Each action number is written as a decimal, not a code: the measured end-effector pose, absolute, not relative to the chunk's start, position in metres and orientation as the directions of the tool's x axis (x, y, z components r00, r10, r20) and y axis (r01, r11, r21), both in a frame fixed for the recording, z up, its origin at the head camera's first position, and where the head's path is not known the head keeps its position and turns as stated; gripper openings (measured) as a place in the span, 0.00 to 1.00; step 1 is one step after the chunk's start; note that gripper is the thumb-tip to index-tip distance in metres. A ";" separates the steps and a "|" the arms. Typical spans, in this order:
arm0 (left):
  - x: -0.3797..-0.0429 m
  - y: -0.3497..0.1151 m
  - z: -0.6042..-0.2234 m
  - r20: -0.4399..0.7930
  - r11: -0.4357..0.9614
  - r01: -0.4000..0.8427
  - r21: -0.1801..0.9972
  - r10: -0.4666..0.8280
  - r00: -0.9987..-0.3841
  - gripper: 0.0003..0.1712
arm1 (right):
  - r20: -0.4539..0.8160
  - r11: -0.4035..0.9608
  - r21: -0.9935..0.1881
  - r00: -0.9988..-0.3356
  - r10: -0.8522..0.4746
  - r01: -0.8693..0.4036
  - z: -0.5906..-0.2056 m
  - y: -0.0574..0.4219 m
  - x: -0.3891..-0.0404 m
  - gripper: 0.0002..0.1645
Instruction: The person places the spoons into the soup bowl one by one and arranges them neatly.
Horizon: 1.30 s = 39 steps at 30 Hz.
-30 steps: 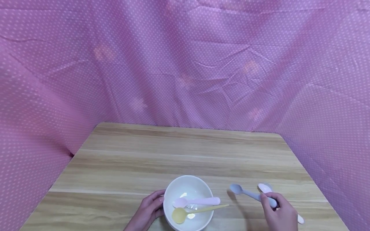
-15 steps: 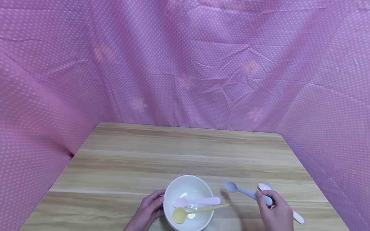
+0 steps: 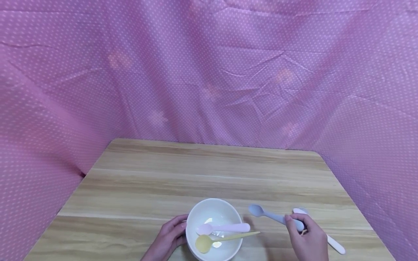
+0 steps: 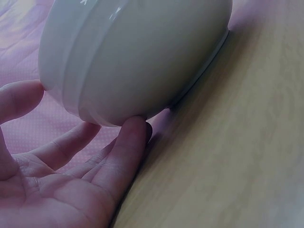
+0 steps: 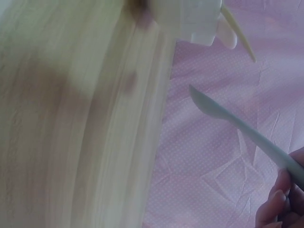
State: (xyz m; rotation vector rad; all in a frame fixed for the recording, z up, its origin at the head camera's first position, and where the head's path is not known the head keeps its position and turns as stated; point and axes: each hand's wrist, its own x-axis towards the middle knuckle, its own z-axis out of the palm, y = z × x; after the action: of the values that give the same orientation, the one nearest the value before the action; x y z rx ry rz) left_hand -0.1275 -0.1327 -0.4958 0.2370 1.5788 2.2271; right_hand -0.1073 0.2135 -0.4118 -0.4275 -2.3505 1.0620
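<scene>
A white bowl [image 3: 213, 210] stands at the table's near side with a pale pink spoon [image 3: 225, 228] and a yellow spoon [image 3: 204, 244] lying in it, handles over the right rim. My left hand [image 3: 166, 237] touches the bowl's left side; in the left wrist view the fingertips [image 4: 133, 130] rest against its outer wall. My right hand [image 3: 307, 235] pinches a blue-grey spoon [image 3: 274, 216] by its handle, held above the table with its bowl end toward the white bowl. In the right wrist view the spoon [image 5: 247, 127] shows from the side.
A white spoon [image 3: 336, 245] lies on the wooden table [image 3: 209, 166] under and beside my right hand, partly hidden. A greyish round end [image 3: 303, 210] shows next to it. Pink dotted cloth [image 3: 209, 72] hangs round the table's back and sides.
My right hand has moved left with the blue-grey spoon, bringing it closer to the bowl. More of the white spoon's handle shows. The left hand stays on the bowl.
</scene>
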 end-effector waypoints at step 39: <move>-0.127 -0.131 -0.498 -0.080 -0.273 -0.203 0.940 0.405 -0.911 0.30 | 0.313 0.633 -0.774 -0.856 0.411 0.021 -0.403 0.185 -0.107 0.02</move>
State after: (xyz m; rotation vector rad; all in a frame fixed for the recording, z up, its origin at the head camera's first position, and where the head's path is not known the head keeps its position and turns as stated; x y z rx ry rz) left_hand -0.1273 -0.1314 -0.4978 0.2473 1.6054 2.2263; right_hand -0.1070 0.1852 -0.4029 -0.3391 -2.3882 1.1244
